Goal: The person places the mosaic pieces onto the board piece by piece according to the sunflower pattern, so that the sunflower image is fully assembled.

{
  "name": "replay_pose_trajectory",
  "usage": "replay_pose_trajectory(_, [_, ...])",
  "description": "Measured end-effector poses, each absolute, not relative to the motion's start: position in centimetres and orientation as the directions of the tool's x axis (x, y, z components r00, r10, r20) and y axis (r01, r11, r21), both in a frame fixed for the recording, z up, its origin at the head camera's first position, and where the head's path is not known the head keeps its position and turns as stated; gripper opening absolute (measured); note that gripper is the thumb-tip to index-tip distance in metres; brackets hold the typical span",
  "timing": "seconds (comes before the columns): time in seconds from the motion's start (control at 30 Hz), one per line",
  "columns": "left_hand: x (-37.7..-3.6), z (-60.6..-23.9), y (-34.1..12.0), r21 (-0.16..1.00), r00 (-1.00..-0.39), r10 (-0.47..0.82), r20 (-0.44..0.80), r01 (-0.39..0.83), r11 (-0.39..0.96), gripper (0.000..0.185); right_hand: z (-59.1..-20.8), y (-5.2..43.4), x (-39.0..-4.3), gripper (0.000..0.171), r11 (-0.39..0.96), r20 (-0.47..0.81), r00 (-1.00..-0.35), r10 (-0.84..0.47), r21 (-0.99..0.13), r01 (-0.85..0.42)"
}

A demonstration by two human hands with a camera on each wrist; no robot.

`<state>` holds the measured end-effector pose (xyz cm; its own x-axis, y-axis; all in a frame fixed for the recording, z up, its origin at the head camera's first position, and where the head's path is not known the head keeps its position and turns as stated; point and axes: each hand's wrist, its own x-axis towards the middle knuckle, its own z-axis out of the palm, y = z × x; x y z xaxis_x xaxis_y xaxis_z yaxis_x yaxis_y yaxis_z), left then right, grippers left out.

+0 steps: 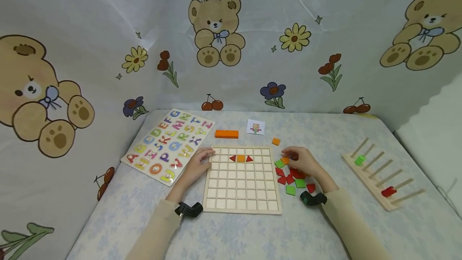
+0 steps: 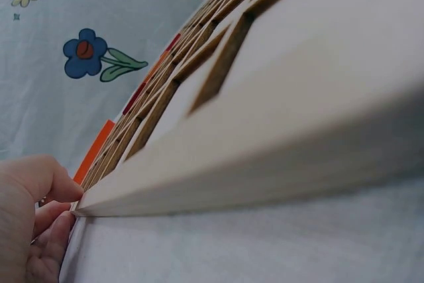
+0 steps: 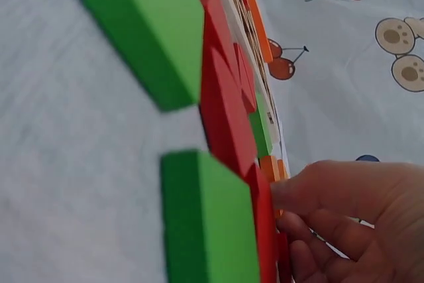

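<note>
A wooden grid board lies flat, with an orange square tile between two red triangle tiles in its second row. My left hand holds the board by its upper left corner, and in the left wrist view the thumb and fingers meet at that corner. Right of the board, my right hand pinches another orange square tile at the top of a loose pile. Green square tiles and red tiles spread below it, some hidden under the hand.
An alphabet puzzle board lies on the left. Behind the grid are an orange bar, a small pattern card and a lone orange tile. A wooden peg rack with green and red pieces stands right.
</note>
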<state>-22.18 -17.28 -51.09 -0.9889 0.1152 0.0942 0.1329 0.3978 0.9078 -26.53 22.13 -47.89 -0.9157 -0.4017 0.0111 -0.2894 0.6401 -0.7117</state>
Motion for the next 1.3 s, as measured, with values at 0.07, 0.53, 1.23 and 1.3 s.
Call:
replay_pose_trajectory(0.07, [-22.2,-51.2,-17.3,0.91,-0.988,0.118,0.097,0.136,0.392,0.041,-48.0,22.3,-26.5,0.039,0.646,0.014,-0.921,-0.389,-0.709,-0.284])
replay_pose_trajectory(0.53, [-22.0,-51.2,-17.0,0.899,-0.989,0.104,0.104,0.138,0.415,0.042,-46.0,15.8,-24.5,0.036,0.502,0.126,-0.91,-0.395,-0.8,-0.328])
replay_pose_trajectory(1.23, [-22.4,-51.4,-17.3,0.888,-0.986,0.108,0.126,0.16,0.43,0.039,-47.2,5.5,-23.5,0.033,0.46,0.148,-0.825,-0.546,-0.77,-0.443])
replay_pose_trajectory(1.3, [-22.4,-51.3,-17.4,0.891,-0.986,0.109,0.125,0.16,0.424,0.039,-47.3,5.4,-23.5,0.033,0.454,0.153,-0.824,-0.545,-0.773,-0.444])
